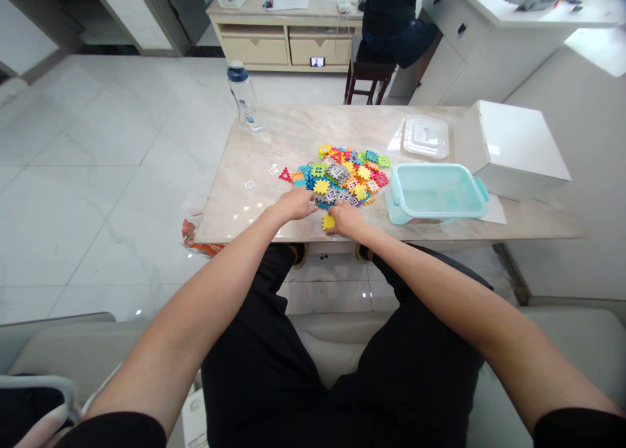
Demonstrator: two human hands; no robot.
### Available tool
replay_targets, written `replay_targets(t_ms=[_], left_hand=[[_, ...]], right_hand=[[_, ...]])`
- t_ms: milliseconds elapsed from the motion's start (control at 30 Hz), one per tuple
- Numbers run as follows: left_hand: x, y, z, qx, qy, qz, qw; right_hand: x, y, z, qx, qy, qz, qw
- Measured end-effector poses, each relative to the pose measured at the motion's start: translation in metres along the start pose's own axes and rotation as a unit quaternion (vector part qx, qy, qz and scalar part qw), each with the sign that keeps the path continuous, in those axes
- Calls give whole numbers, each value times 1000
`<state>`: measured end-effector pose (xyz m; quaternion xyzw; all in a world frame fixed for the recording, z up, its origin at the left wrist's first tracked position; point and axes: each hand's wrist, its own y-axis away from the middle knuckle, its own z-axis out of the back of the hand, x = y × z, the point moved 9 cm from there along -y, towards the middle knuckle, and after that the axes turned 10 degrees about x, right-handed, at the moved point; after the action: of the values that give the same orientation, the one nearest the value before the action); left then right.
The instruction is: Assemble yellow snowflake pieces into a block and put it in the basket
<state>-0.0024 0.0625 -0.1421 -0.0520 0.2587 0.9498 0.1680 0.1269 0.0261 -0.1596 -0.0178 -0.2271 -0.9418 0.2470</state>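
Head cam: yellow pc (327,222) in R hand (346,220), near side of pile (337,173); L hand (296,203) by pile, grip unclear.

No text, brand or number can be read. Some things carry marks too small or blurred to make out. The clear bottle (243,99) with the dark blue lid, at the far left corner of the surface (288,122), bears small blue print on its side, its letters too tiny to tell. The phone (317,62) in front of the drawers has a lit screen, but any writing there is too small to make out. The orange-red bag (190,233) by the near left corner has a coloured pattern; whether it includes letters cannot be told. The white box (195,418) beside the person's leg shows a grey round mark and faint, illegible print below it.
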Motion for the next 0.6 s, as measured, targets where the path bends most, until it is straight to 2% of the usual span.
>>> replay_targets(t_ms=[67,167,267,367,433,600], left_hand=[[0,-2,0,2,-2,-2,1000],[0,0,4,-3,-8,0,1000],[-5,11,10,-6,-3,3,1000],[-8,18,15,-3,10,18,1000],[-10,18,19,-15,13,27,999],[-23,17,27,-55,-1,9,998]], right_hand=[[-8,-5,8,-5,-12,1,1000],[-31,-5,33,-48,-31,-3,998],[-60,3,54,-95,-14,-47,994],[-92,2,53,-93,-17,-115,989],[-102,-4,48,-85,-15,-135,987],[-92,-8,39,-47,23,-119,991]])
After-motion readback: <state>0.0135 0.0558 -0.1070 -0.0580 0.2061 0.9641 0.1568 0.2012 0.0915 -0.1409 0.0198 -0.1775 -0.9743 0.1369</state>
